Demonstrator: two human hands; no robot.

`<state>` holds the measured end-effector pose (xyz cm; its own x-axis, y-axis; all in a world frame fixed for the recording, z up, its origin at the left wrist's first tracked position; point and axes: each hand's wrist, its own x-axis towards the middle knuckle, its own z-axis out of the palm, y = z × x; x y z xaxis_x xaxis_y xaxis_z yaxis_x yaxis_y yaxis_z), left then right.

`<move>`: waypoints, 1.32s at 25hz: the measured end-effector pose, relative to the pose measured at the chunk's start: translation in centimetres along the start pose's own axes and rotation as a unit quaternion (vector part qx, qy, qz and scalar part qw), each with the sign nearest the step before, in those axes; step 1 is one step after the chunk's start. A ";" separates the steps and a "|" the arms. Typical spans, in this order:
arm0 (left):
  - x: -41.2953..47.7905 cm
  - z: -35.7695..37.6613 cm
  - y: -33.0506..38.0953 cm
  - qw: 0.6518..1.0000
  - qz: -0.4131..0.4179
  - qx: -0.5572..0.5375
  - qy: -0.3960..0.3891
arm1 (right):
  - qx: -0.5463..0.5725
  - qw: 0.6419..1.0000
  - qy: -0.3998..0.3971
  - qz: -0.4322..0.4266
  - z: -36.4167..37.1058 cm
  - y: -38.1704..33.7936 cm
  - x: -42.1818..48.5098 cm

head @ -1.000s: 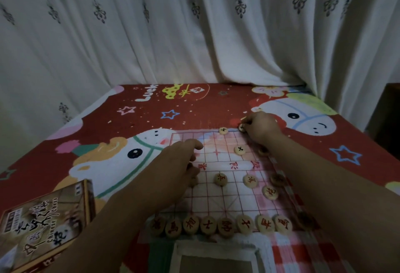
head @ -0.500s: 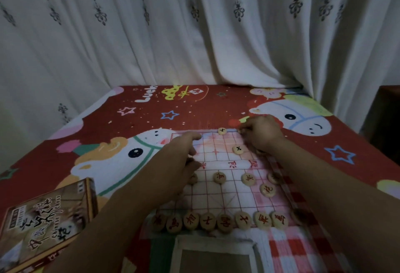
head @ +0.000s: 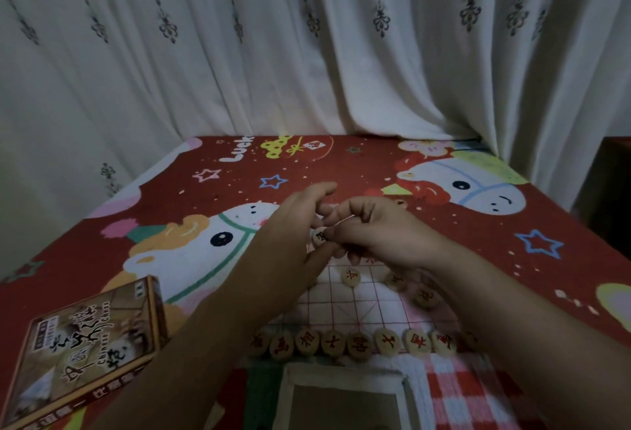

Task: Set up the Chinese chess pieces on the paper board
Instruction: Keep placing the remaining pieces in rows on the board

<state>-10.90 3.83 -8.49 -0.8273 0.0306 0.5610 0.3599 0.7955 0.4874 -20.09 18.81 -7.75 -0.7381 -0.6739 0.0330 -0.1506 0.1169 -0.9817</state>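
Observation:
The paper board (head: 341, 313) lies on a red cartoon cloth, mostly covered by my hands. A row of round wooden pieces with red characters (head: 358, 344) lines its near edge. Three more red pieces (head: 351, 276) stand a few rows up. One piece with a dark character (head: 401, 203) shows beyond my right hand. Both hands meet above the board's middle. My right hand (head: 382, 235) pinches a pale piece (head: 319, 237) at its fingertips. My left hand (head: 283, 242) is right beside that piece, index finger stretched out, palm hidden from me.
The chess set's printed box (head: 85, 354) lies at the near left. A shallow white-rimmed tray (head: 341, 399) sits just before the board. White curtains (head: 307, 54) hang behind the table and a dark piece of furniture (head: 611, 190) stands at the far right.
My right hand pulled back from the board's far edge to the middle, now with a piece in its fingertips. My left hand rose and moved right to meet it.

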 end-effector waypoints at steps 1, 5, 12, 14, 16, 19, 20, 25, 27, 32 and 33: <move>0.0 0.0 -0.2 1.000 -0.003 -0.004 0.002 | 0.020 1.000 0.006 0.001 -0.1 0.0 -0.1; 0.0 -0.3 -1.4 1.000 0.006 0.020 -0.009 | 0.080 0.997 0.019 0.008 -0.6 0.3 -0.6; 0.0 0.3 -1.8 0.998 0.013 0.062 -0.002 | -0.055 0.998 0.011 -0.006 -0.5 0.4 -0.8; -0.1 0.4 -1.8 0.998 0.002 0.069 -0.004 | -0.077 0.997 -0.004 -0.011 -0.8 0.4 -0.6; -0.1 0.5 -1.8 0.998 -0.008 0.055 -0.009 | -0.089 0.996 -0.015 -0.021 -1.0 0.4 -0.6; -0.2 0.6 -1.9 0.999 -0.017 0.036 -0.001 | -0.100 0.994 -0.002 -0.045 -1.3 0.9 -0.3; -0.1 0.5 -2.0 0.999 -0.021 0.032 0.006 | -0.112 0.992 0.023 -0.054 -1.6 1.3 0.0; -0.2 0.4 -3.2 0.997 -0.057 0.047 0.000 | -0.280 0.931 0.228 -0.043 -6.0 4.2 3.4; -0.3 0.8 -3.5 0.996 -0.066 0.052 -0.017 | -0.359 0.900 0.246 -0.023 -7.5 5.0 4.8; -0.3 0.9 -3.9 0.995 -0.070 0.067 -0.019 | -0.439 0.871 0.219 0.020 -8.9 6.2 7.6; -0.2 0.8 -3.9 0.995 -0.071 0.068 -0.016 | -0.460 0.861 0.214 0.021 -9.0 6.3 8.0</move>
<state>-12.46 1.19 -11.07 -0.8803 -0.0706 0.4691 0.1780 0.8674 0.4647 -32.84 20.74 -11.97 -0.9007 -0.3474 0.2609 -0.4303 0.7961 -0.4255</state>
